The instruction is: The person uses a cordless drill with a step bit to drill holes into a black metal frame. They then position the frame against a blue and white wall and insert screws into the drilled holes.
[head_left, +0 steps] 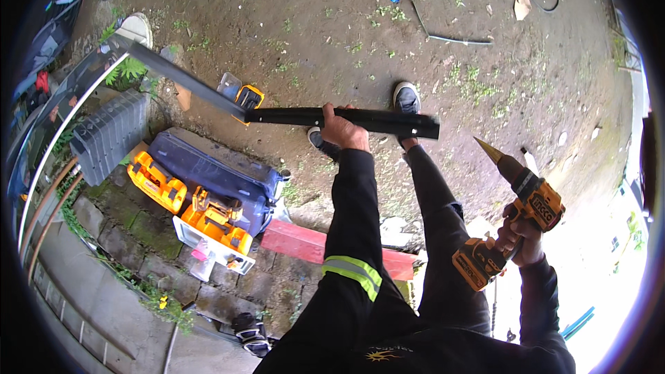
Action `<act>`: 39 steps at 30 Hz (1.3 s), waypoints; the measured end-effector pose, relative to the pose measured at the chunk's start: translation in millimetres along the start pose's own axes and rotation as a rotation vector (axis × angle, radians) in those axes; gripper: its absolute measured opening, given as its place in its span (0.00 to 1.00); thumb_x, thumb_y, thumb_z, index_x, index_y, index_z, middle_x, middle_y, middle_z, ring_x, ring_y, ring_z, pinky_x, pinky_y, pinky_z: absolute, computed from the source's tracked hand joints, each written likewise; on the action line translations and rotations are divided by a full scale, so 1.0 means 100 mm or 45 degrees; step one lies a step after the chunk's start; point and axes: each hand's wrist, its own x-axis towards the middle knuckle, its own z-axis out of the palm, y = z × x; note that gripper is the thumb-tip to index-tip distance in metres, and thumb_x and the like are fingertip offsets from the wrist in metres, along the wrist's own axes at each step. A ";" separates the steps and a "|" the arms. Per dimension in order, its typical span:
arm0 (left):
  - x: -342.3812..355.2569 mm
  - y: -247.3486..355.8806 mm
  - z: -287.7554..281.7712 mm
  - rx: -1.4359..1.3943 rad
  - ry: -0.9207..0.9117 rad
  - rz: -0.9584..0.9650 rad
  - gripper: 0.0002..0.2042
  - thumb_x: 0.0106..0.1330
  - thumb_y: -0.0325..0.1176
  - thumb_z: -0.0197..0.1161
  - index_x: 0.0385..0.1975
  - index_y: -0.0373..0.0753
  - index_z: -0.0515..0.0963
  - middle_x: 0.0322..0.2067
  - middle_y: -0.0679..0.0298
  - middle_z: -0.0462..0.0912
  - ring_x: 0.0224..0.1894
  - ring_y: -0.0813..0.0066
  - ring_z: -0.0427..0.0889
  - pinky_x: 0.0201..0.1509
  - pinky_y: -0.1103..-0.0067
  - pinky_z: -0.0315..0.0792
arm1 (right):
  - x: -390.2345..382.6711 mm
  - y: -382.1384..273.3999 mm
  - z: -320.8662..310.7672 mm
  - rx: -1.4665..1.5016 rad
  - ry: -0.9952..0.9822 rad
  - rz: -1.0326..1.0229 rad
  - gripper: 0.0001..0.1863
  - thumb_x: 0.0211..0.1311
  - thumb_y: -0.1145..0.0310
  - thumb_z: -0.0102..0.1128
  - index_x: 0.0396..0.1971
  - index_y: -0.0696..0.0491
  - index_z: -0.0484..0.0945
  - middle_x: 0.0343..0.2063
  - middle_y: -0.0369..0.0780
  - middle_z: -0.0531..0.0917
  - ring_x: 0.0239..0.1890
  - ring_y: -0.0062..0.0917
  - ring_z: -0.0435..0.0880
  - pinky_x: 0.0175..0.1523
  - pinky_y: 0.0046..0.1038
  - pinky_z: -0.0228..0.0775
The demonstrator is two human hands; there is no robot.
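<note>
My left hand (345, 130) is closed around a long black metal bar (398, 122) with small holes along it. The bar crosses in front of me, and its far part angles away to the upper left. In my right hand (524, 241) is a yellow-and-black cordless drill (544, 206), gripped by its handle above the battery. A gold cone-shaped step bit (489, 151) sits in the chuck and points up and left. The bit's tip is apart from the bar's right end.
At left, a dark blue case (211, 163) lies beside yellow tool cases (156, 181) and a white tray (239, 262). A red beam (294, 241) lies near my legs. A yellow-and-black tool (249, 98) rests on the dirt ground (332, 34). A grey ribbed container (111, 136) stands farther left.
</note>
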 end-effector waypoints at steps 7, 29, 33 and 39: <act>0.47 -0.34 0.04 -0.317 0.303 -0.023 0.18 0.61 0.39 0.67 0.39 0.31 0.72 0.31 0.56 0.79 0.31 0.61 0.79 0.41 0.64 0.75 | 0.32 -0.09 -0.26 -0.017 -0.036 0.077 0.16 0.61 0.72 0.56 0.49 0.54 0.70 0.18 0.33 0.65 0.17 0.22 0.65 0.27 0.31 0.66; 2.13 -1.19 0.46 -0.580 0.231 -0.490 0.17 0.73 0.42 0.54 0.54 0.37 0.74 0.49 0.57 0.82 0.44 0.66 0.84 0.47 0.67 0.84 | 1.16 -0.07 0.09 -0.376 -0.036 0.081 0.14 0.63 0.73 0.58 0.48 0.55 0.70 0.19 0.34 0.67 0.18 0.21 0.68 0.27 0.29 0.67; 2.30 -1.16 0.52 -0.509 0.219 -0.610 0.15 0.75 0.42 0.55 0.44 0.34 0.77 0.40 0.55 0.85 0.37 0.64 0.88 0.43 0.72 0.86 | 1.25 0.09 0.30 -0.391 -0.100 0.063 0.12 0.63 0.73 0.56 0.45 0.56 0.70 0.19 0.33 0.66 0.19 0.20 0.67 0.27 0.29 0.66; 2.76 -1.05 -0.18 0.644 -0.425 -0.138 0.12 0.73 0.38 0.59 0.47 0.36 0.79 0.37 0.50 0.84 0.32 0.55 0.88 0.37 0.65 0.86 | 1.36 0.49 0.66 -0.348 -0.122 0.115 0.10 0.60 0.71 0.55 0.39 0.56 0.68 0.18 0.34 0.66 0.18 0.22 0.68 0.27 0.30 0.66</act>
